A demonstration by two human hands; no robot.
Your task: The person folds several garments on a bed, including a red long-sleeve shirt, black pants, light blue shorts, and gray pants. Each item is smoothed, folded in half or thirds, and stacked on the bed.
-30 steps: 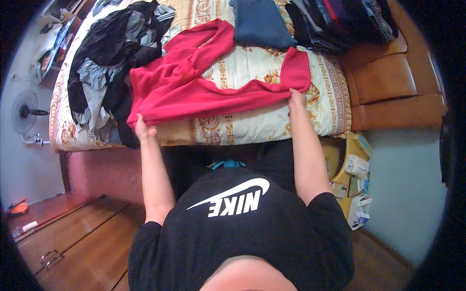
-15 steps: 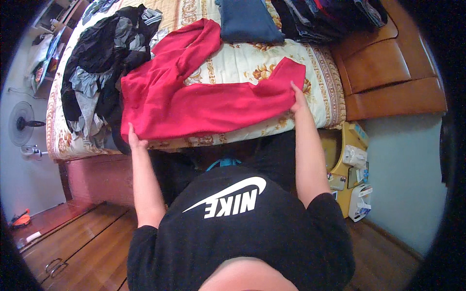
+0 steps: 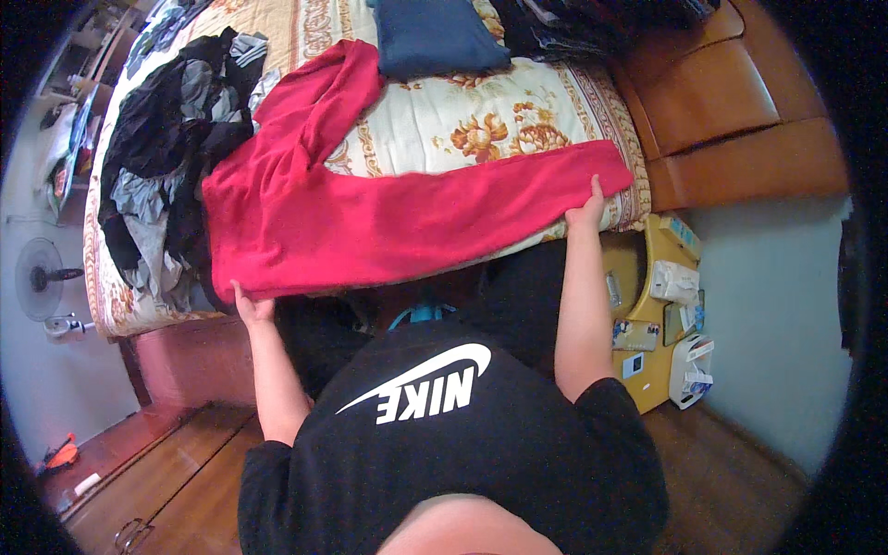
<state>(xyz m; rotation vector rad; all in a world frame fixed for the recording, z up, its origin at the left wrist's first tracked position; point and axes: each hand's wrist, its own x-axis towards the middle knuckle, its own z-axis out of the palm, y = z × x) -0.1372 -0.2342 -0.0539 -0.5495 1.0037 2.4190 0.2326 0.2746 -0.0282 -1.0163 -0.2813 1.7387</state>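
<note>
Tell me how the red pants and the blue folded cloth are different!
The red pants are spread out wide; the blue folded cloth is compact. The left hand and right hand hold the red pants, while neither touches the blue folded cloth. Both things lie over the flowered bed cover.

The spread garment (image 3: 370,227) lies along the near edge of the bed (image 3: 421,125), with the left hand (image 3: 254,308) at its near-left corner and the right hand (image 3: 586,213) near its right end. The clothing pile (image 3: 148,139) adjoins it at left. Behind lies the folded garment (image 3: 435,42), left of the garment stack (image 3: 573,32).
</note>
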